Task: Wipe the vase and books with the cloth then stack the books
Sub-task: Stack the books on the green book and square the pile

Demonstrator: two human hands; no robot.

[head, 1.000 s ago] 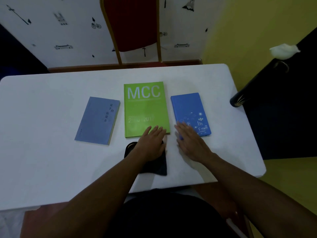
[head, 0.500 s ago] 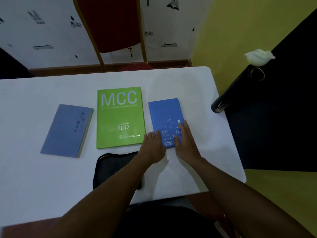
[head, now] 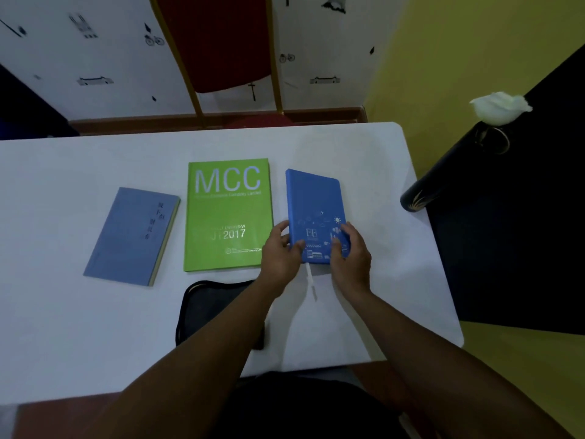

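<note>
A bright blue notebook (head: pixel 313 201) with white icons is lifted off the white table (head: pixel 63 327), its near end gripped by my left hand (head: pixel 280 255) on the left edge and my right hand (head: pixel 349 256) on the right edge. A white ribbon hangs from its bottom. Just left of it a green MCC book (head: pixel 226 204) lies flat. A grey-blue book (head: pixel 129 236) lies further left. The black cloth (head: pixel 210 308) rests on the table under my left forearm. A tall dark vase (head: pixel 443 175) with a white flower stands at the table's right edge.
A red chair with a gold frame (head: pixel 221 42) stands behind the table against a patterned white wall. Yellow floor lies to the right, past the table's rounded corner. A dark surface fills the far right.
My left hand left the cloth and moved right to the blue notebook. Both hands took hold of the notebook and raised its near end off the table.
</note>
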